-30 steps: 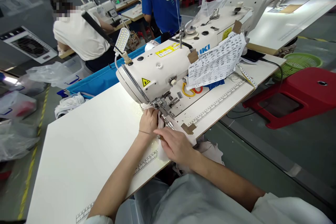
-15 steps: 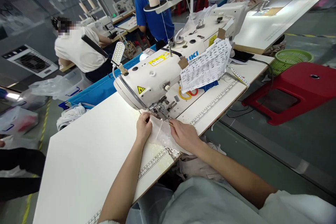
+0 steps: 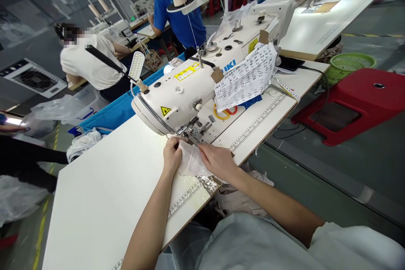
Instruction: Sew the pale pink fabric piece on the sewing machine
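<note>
Both hands down at the needle end of the machine, centre of the frame. Left hand [image 3: 172, 156] pinched shut on the edge of the pale fabric piece [image 3: 191, 162], knuckles up, thumb tucked against the cloth. Right hand [image 3: 218, 161] flat-ish over the other side of that same piece, fingers closed on it and pointing in toward the presser foot [image 3: 190, 135]. Fabric bunched between the two hands, right in front of the foot, sitting on the white table [image 3: 104, 190] over the printed ruler strip [image 3: 186, 198] along the near edge.

Compared with a second back: hands further apart, cloth more spread between them and lifted into a little hump rather than pressed flat under the palm. Looks like a re-grip and realign at the foot, not a finished seam, but hard to say if the needle is down; too small to tell.

Going outward: cream sewing machine [image 3: 190, 88] just above the hands, yellow warning sticker on its head, small LED lamp [image 3: 136, 66] on a gooseneck to its left. Paper sheet with printed rows [image 3: 245, 78] taped on the machine arm, yellow and red scissor handles [image 3: 225, 112] under it. More loose fabric [image 3: 240, 194] hanging off the table edge by the lap. Red stool [image 3: 354, 105] and green basket [image 3: 351, 65] at right. Two other people at stations in the upper left, backs turned.
</note>
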The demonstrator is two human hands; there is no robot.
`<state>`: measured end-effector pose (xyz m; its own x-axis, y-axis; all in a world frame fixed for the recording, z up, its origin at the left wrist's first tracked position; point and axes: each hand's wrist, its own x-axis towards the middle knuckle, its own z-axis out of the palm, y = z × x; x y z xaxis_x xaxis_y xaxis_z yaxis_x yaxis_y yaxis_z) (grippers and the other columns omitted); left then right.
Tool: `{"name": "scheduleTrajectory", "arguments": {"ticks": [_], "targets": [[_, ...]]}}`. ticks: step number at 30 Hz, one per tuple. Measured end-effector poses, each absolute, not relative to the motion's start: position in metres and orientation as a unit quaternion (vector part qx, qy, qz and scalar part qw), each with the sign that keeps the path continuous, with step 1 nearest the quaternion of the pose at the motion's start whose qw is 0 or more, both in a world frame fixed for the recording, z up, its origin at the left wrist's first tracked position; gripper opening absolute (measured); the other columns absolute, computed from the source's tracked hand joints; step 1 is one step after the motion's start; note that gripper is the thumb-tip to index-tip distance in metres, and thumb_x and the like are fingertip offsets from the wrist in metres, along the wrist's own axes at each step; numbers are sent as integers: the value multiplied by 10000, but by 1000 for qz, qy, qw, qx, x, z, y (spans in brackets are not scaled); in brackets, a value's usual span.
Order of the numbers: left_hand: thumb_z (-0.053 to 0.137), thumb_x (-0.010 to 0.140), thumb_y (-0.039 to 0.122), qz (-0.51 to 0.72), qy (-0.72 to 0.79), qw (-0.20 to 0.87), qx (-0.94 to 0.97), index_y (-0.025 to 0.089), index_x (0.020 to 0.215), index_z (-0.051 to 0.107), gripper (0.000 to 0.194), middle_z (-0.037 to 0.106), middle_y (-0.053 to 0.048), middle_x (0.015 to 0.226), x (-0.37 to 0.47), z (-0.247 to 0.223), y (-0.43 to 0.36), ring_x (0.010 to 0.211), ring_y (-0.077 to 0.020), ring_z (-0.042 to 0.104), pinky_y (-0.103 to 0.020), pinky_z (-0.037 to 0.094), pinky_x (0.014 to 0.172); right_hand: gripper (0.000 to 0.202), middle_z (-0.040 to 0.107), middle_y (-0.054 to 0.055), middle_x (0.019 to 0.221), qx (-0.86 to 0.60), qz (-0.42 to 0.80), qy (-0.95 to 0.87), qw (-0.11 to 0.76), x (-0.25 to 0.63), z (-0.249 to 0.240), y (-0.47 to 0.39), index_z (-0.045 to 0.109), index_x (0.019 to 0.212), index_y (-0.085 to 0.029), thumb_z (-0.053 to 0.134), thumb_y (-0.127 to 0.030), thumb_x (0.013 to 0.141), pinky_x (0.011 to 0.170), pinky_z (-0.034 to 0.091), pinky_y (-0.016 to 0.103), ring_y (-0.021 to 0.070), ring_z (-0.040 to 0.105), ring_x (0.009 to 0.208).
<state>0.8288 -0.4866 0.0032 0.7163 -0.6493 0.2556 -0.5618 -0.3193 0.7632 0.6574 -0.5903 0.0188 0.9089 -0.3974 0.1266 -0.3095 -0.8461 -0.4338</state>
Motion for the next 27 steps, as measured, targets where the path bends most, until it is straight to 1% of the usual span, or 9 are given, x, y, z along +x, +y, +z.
{"name": "scheduleTrajectory", "arguments": {"ticks": [8, 13, 18, 23, 27], "targets": [[545, 750, 307, -44, -378, 441, 813, 227, 768, 674, 153, 675, -41, 898, 827, 4, -486, 884, -223, 619, -377, 498, 830, 357, 678, 93, 1166, -954, -118, 173, 215, 656, 17, -591, 563, 1311, -168, 352, -258, 1037, 606, 452, 267, 201, 680, 898], [529, 746, 287, -41, -383, 430, 816, 233, 754, 658, 140, 680, -36, 898, 827, 5, -486, 893, -223, 622, -369, 503, 822, 351, 686, 97, 1146, -949, -116, 192, 221, 656, 16, -591, 577, 1291, -174, 358, -252, 1029, 628, 463, 261, 207, 683, 887], [525, 762, 272, -33, -389, 418, 820, 229, 789, 672, 155, 680, -35, 901, 829, 3, -485, 885, -220, 625, -364, 503, 811, 336, 685, 100, 1140, -950, -114, 184, 227, 657, 18, -591, 577, 1283, -174, 371, -249, 1029, 627, 451, 250, 206, 681, 878], [532, 772, 255, -15, -410, 403, 818, 229, 828, 678, 158, 680, -34, 905, 829, 1, -484, 892, -216, 624, -364, 500, 812, 342, 682, 105, 1139, -953, -115, 177, 218, 657, 18, -592, 569, 1295, -170, 364, -250, 1033, 630, 455, 253, 209, 678, 898], [543, 798, 283, 17, -435, 376, 818, 228, 838, 661, 136, 668, -47, 906, 828, 1, -486, 911, -234, 602, -387, 483, 818, 359, 684, 118, 1101, -957, -115, 171, 204, 658, 17, -591, 550, 1316, -155, 340, -249, 1041, 618, 465, 267, 213, 676, 892]]}}
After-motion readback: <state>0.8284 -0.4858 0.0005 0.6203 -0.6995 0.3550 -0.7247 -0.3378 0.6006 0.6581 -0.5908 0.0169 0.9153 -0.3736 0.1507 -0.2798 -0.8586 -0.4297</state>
